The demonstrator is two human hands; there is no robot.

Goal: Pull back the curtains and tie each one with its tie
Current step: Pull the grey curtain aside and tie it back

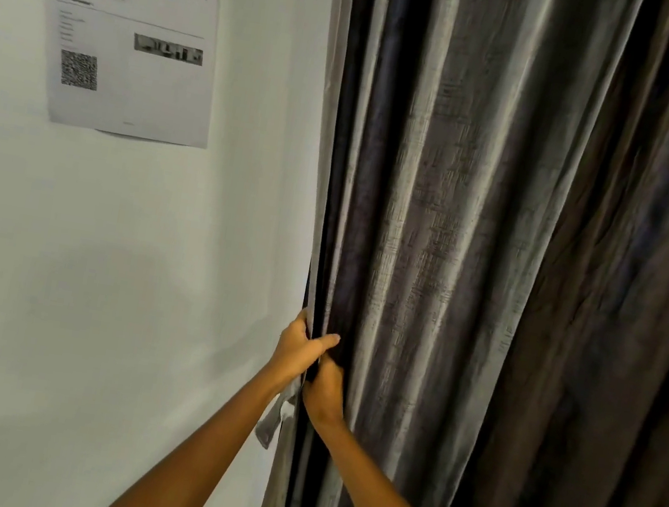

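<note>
Curtain (434, 247): grey, hanging in folds through centre and right of frame, its left edge lying against the wall (103, 260).

Tie (276, 417): pale fabric strip, dangling low centre, just beside that edge, under the left hand.

Left hand (299, 353): gripping the curtain edge, thumb lying across the front.

Right hand (324, 387): touching the left; fingers are tucking into a dark fold, so whether they are holding cloth cannot be told.

Sheet (132, 24): printed, hanging upper left on the wall.

Risks, as judged: the tie is hanging loose and may be slipping free; folds may be escaping a partial gather; hard tugging may be straining the fittings above.

Containers: none showing.
</note>
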